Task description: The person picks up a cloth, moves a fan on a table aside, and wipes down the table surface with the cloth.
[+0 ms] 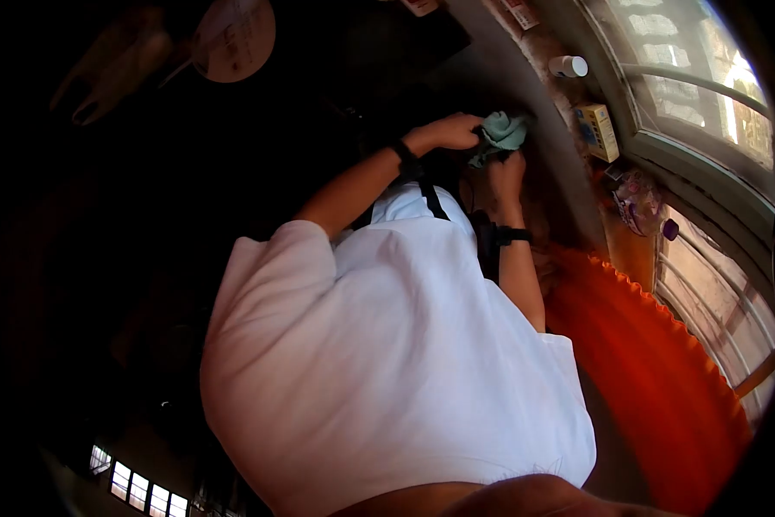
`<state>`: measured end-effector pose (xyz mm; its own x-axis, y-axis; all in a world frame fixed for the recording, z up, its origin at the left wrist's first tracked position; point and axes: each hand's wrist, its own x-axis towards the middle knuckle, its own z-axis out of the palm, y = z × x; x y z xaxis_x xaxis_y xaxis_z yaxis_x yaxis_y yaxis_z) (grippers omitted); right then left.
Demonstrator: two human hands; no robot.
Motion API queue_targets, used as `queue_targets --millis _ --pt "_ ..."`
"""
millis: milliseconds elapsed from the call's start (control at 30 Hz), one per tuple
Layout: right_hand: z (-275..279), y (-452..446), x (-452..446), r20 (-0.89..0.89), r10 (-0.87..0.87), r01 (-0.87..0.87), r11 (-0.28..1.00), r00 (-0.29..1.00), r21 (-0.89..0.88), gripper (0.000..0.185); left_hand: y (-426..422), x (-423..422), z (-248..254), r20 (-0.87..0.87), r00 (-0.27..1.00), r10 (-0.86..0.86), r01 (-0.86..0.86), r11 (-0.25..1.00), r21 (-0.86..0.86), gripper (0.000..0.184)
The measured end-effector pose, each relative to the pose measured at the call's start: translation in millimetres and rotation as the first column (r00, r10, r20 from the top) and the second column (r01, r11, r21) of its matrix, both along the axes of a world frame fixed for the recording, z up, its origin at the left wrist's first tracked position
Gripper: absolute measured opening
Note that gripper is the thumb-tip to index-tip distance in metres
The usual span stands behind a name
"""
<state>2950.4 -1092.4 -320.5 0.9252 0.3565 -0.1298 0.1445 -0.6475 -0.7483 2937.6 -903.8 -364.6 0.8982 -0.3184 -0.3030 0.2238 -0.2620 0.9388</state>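
A crumpled pale green cloth (503, 132) is bunched between my two hands, ahead of my white shirt. My left hand (456, 132) comes in from the left, its fingers closed on the cloth's near side. Below the cloth, my right hand (508, 175) is closed on its lower edge. Shadow hides some of the fingertips. Each wrist wears a dark band, the left one (406, 160) and the right one (514, 234).
Along the window ledge on the right stand a white bottle (568, 66), a yellow-and-blue box (597, 133) and a plastic package with a purple cap (639, 203). An orange ruffled curtain (655, 362) hangs below. A round fan (234, 39) shows at upper left. Deep shadow covers the left.
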Motion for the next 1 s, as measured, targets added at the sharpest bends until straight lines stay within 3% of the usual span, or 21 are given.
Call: queue_targets --millis 33,67,100,133,167,200,267,300,333,400,433,500,533,600,733,800,833,900,933,1000 --pt "8.3 13.8 0.2 -0.114 0.016 -0.006 0.996 0.993 0.087 0.033 14.3 -12.1 24.6 0.034 0.996 0.079 -0.079 0.997 -0.009 0.043" --pt "3.4 22.0 0.2 -0.11 0.015 -0.005 0.996 0.994 0.084 0.033 24.7 -22.8 43.1 0.069 0.985 0.16 -0.159 0.987 -0.022 0.042" --pt "-1.6 30.9 1.4 -0.213 0.012 0.051 0.956 0.977 0.29 0.035 30.0 -30.6 50.9 0.074 0.984 0.162 -0.161 0.987 -0.023 0.042" --pt "-5.2 38.5 0.2 -0.311 0.037 0.122 0.87 0.95 0.478 0.038 36.1 -37.5 59.0 0.242 0.907 0.345 -0.342 0.938 -0.057 0.039" --pt "2.0 53.8 -1.3 -0.482 0.136 0.27 0.683 0.866 0.678 0.041 43.4 -42.4 65.2 0.396 0.763 0.511 -0.507 0.853 -0.123 0.036" --pt "11.8 72.0 -1.7 -0.476 0.153 0.254 0.685 0.866 0.683 0.041 51.5 -48.1 74.3 0.403 0.751 0.522 -0.521 0.845 -0.122 0.036" --pt "32.8 114.4 1.8 -0.4 0.236 0.166 0.642 0.886 0.748 0.046 68.7 -59.4 87.8 0.588 0.659 0.47 -0.65 0.749 0.13 0.028" --pt "48.0 138.7 2.0 -0.383 0.185 0.111 0.766 0.905 0.633 0.048 77.6 -65.5 88.2 0.622 0.661 0.42 -0.663 0.716 0.22 0.025" --pt "44.1 155.9 5.1 -0.375 0.203 0.092 0.766 0.904 0.636 0.048 86.7 -69.7 85.2 0.628 0.647 0.431 -0.678 0.703 0.216 0.025" --pt "23.1 191.6 18.8 0.081 0.302 -0.313 0.906 0.95 0.286 0.053 100.5 -81.4 67.3 0.486 0.735 0.473 -0.665 0.645 0.377 0.021" --pt "10.4 205.9 14.7 0.081 0.316 -0.326 0.902 0.945 0.284 0.053 104.7 -96.7 63.0 0.485 0.728 0.485 -0.674 0.636 0.376 0.021" --pt "-5.7 242.4 -6.5 0.312 0.321 -0.318 0.946 0.894 -0.063 0.055 124.9 -130.8 52.4 0.353 0.788 0.505 -0.615 0.604 0.508 0.024" --pt "-6.3 258.6 -19.6 0.321 0.326 -0.326 0.944 0.889 -0.054 0.055 135.1 -148.2 47.3 0.364 0.781 0.508 -0.623 0.592 0.511 0.024" --pt "8.5 283.7 -60.1 0.347 0.6 -0.464 0.79 0.721 -0.401 0.054 146.1 -191.3 41.8 0.292 0.699 0.653 -0.713 0.599 0.365 0.027" --pt "-1.4 312.5 -144.4 0.479 0.647 -0.525 0.762 0.592 -0.379 0.057 161.9 -275.3 61.2 0.15 0.668 0.729 -0.696 0.54 0.472 0.031" --pt "21.3 321.7 -166.4 0.146 0.798 -0.73 0.596 0.585 -0.334 0.06 162.9 -308.8 59.4 0.197 0.612 0.766 -0.724 0.442 0.529 0.03" --pt "21.2 322.1 -171.8 0.155 0.803 -0.737 0.591 0.575 -0.327 0.06 164.0 -321.0 60.7 0.206 0.602 0.771 -0.73 0.427 0.534 0.03" --pt "14.2 319.1 -182.2 0.215 0.836 -0.861 0.506 0.505 0.051 0.057 164.2 -338.7 62.3 0.124 0.532 0.838 -0.739 0.388 0.551 0.035" --pt "11.1 316.7 -180.3 0.218 0.839 -0.865 0.499 0.498 0.055 0.057 164.2 -341.3 61.8 0.126 0.525 0.842 -0.741 0.379 0.555 0.035" --pt "12.7 307.9 -163.6 0.287 0.885 -0.927 0.323 0.367 0.189 0.049 163.0 -339.9 60.9 0.175 0.295 0.939 -0.837 0.166 0.522 0.041"
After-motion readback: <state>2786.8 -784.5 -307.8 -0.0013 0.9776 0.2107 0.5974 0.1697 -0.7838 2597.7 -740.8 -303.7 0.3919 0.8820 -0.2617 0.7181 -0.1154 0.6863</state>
